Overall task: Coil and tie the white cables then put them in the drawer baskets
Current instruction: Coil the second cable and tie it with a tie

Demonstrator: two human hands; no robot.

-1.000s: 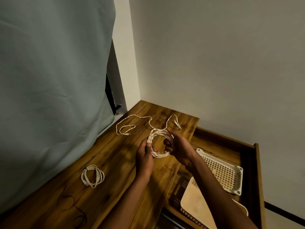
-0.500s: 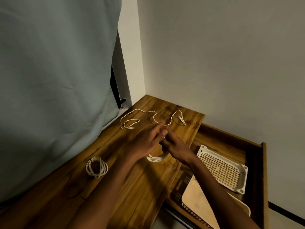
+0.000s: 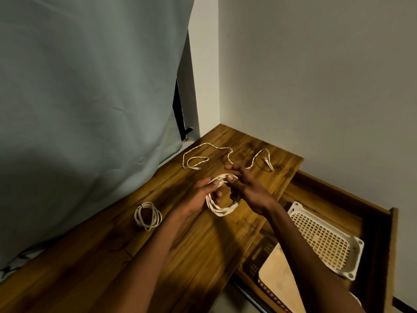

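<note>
A coiled white cable (image 3: 222, 208) hangs between both hands above the wooden desk top (image 3: 196, 251). My left hand (image 3: 198, 195) pinches its upper left part with thumb and fingers. My right hand (image 3: 246, 188) pinches the top of the coil beside it, some fingers stretched out. A loose white cable (image 3: 211, 155) lies uncoiled farther back. A tied white coil (image 3: 147, 215) rests on the desk to the left. Lower right, the open drawer (image 3: 374, 224) holds a white perforated basket (image 3: 325, 240).
A beige basket (image 3: 282, 283) and a dark basket (image 3: 259, 258) sit in the drawer's near part, partly hidden by my right arm. A grey-green curtain (image 3: 90, 109) hangs along the desk's left edge. White walls close the corner behind.
The coil was held up by both hands, then lowered with the left hand reaching over it. Now both hands pinch its top again. The view has shifted slightly.
</note>
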